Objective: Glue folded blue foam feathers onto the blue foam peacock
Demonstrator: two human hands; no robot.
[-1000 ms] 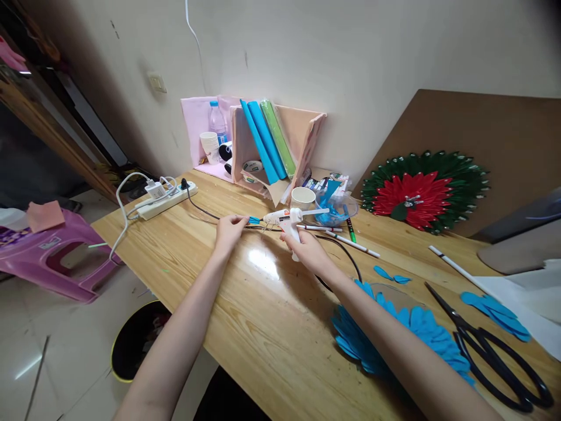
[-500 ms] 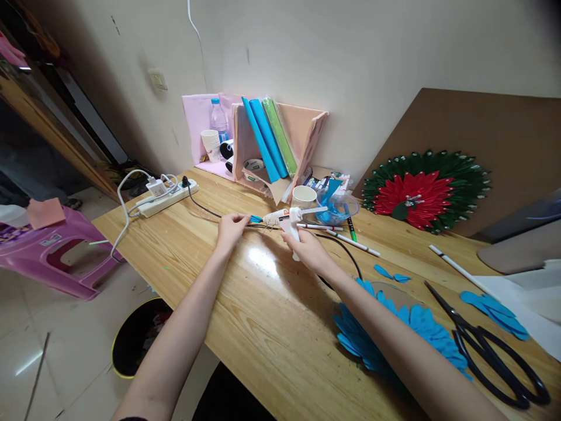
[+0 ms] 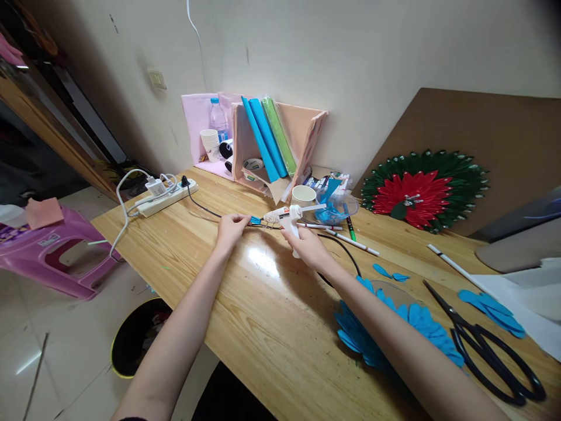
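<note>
My right hand point(image 3: 304, 242) is wrapped round the handle of a white hot glue gun point(image 3: 287, 216), and a glue stick pokes out of its back. The gun's nozzle points left at a small blue petal point(image 3: 255, 220). My left hand point(image 3: 232, 228) pinches that petal at its left end, just above the table. Whether the nozzle touches the petal I cannot tell. Under my right forearm lies a round piece covered in blue petals point(image 3: 363, 333). Two loose blue petals point(image 3: 391, 272) lie beyond it.
Large black scissors point(image 3: 477, 339) lie at the right, beside more blue petals point(image 3: 493, 313). A paper cup point(image 3: 304, 196) and a clear plastic bowl point(image 3: 336, 207) stand behind the gun. A power strip point(image 3: 169, 199) sits at the left edge, its black cord point(image 3: 201, 206) crossing the table.
The glue gun's nozzle has drawn back slightly to the right from the petal, and more of the petal shows. My left hand has hardly moved.
</note>
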